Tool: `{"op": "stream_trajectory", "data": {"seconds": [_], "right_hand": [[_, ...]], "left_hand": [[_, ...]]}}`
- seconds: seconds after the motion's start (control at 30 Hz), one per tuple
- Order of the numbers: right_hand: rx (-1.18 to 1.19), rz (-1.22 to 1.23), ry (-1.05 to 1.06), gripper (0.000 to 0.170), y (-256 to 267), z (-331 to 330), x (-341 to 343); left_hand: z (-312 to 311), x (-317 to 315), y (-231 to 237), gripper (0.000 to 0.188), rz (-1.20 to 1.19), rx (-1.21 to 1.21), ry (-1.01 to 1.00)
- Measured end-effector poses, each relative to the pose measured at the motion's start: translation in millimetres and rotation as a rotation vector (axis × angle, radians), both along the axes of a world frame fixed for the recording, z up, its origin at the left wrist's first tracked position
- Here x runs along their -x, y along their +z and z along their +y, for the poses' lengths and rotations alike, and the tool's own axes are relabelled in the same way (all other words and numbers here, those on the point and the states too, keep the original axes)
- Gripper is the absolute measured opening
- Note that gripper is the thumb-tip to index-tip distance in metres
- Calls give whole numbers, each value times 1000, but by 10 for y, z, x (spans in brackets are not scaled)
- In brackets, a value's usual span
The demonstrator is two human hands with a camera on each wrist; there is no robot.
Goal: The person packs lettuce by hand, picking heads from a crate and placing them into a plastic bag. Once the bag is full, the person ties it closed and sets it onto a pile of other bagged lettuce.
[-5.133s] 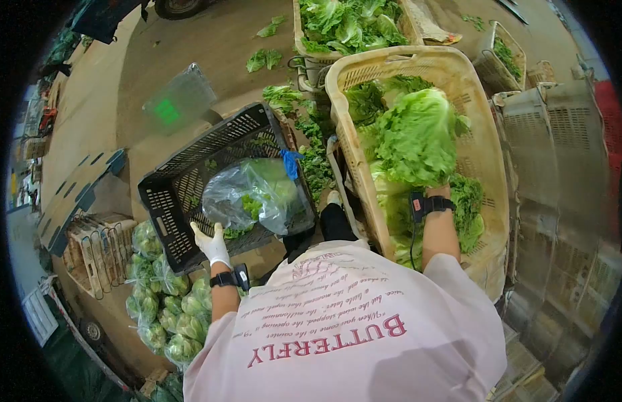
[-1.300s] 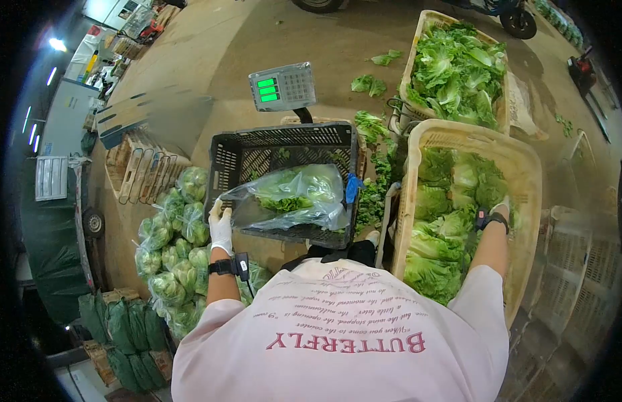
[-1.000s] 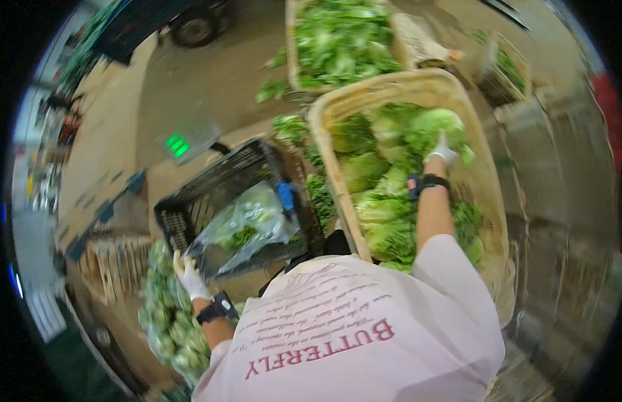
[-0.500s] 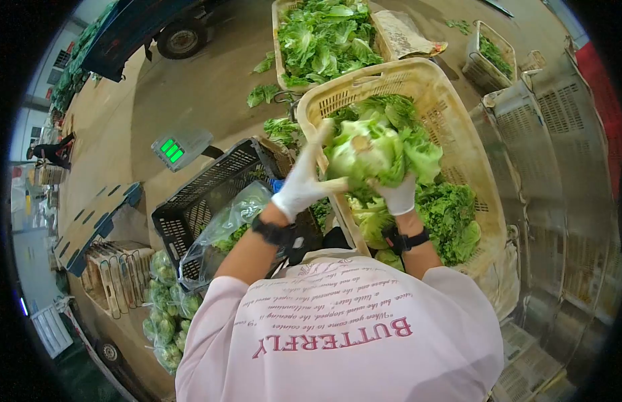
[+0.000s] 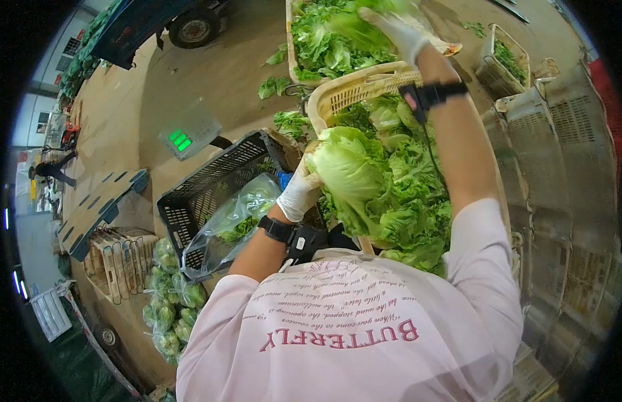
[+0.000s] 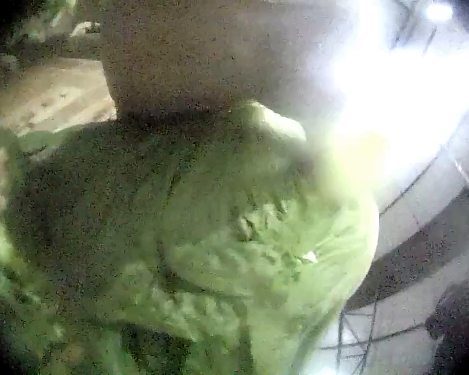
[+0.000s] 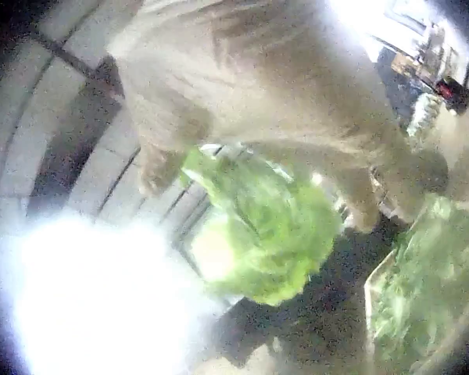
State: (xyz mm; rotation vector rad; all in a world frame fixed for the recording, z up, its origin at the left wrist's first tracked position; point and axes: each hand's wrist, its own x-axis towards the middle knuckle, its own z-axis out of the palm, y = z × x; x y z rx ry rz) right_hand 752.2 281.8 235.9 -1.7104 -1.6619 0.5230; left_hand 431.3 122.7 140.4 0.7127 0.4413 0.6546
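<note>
My gloved left hand (image 5: 299, 193) grips a head of lettuce (image 5: 350, 171) near its base, over the left side of the large cream crate (image 5: 364, 82). In the left wrist view the lettuce (image 6: 242, 234) fills most of the picture, and glare covers part of the hand. My gloved right hand (image 5: 399, 35) is stretched out over the far cream crate (image 5: 290, 43). A blurred loose lettuce leaf (image 5: 356, 30) is beside its fingers. The right wrist view shows thumb and fingers spread apart, with the leaf (image 7: 270, 223) just below them.
More lettuce (image 5: 418, 221) lies in the large crate. To the left, a black crate (image 5: 174, 204) holds a clear plastic bag (image 5: 217, 234) with lettuce inside, beside a lit scale display (image 5: 180, 141). Bagged lettuces (image 5: 170, 305) are piled at lower left; leaves (image 5: 274, 87) litter the floor.
The left hand has come from the bag to the large crate and taken hold of the lettuce head. The right hand has moved from the lettuce out to the far crate with a leaf.
</note>
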Motion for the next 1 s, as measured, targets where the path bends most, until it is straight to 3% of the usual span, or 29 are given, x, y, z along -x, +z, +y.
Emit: {"op": "stream_trajectory", "data": {"seconds": [0.03,0.07,0.1,0.17,0.23,0.3,0.33,0.4,0.5,0.57,0.63,0.7,0.73,0.77,0.83,0.9,0.93,1.0], "right_hand": [[102,45,-48,99,-116,167,154],[203,-22,77,91,55,61,408],[303,-96,205,83,237,-164,650],[687,446,975,69,-300,-322,933],[618,573,644,58,24,-1190,1298],[490,757,499,49,-679,-1226,1389],[546,586,412,33,-662,-1247,1367],[606,408,314,38,-614,-1344,1408],[523,194,314,46,-674,-1514,1549],[510,218,534,48,-597,-1437,1482],[539,177,815,46,-414,-1241,1400],[784,230,1029,41,-493,-992,1417],[783,208,1168,37,-691,-820,1474],[924,130,1157,38,-381,-814,1474],[916,54,1292,34,-375,-570,1505],[921,23,1289,31,-194,-282,1552],[926,35,1253,31,-65,-181,1567],[855,3,1262,32,-37,80,1614]], "left_hand": [[-4,34,91,76,-57,180,11],[-9,94,215,63,-29,127,-10],[3,163,278,63,-21,117,-4],[-6,289,323,53,-114,386,-62],[-11,350,301,51,-135,377,-75],[-45,290,447,54,120,521,15],[-41,397,288,61,-226,711,-92],[-99,452,379,67,-52,524,-63],[-279,707,88,70,239,339,-82],[-314,996,-75,72,236,389,-140],[-290,977,131,84,181,379,-156],[-273,1021,87,88,202,308,-203],[-255,1030,53,88,208,307,-210],[-273,1057,18,88,228,275,-208],[-319,1114,15,88,261,253,-196],[-243,1026,11,89,136,433,24],[-155,922,48,93,211,385,139],[-82,866,122,93,148,375,125]]}}
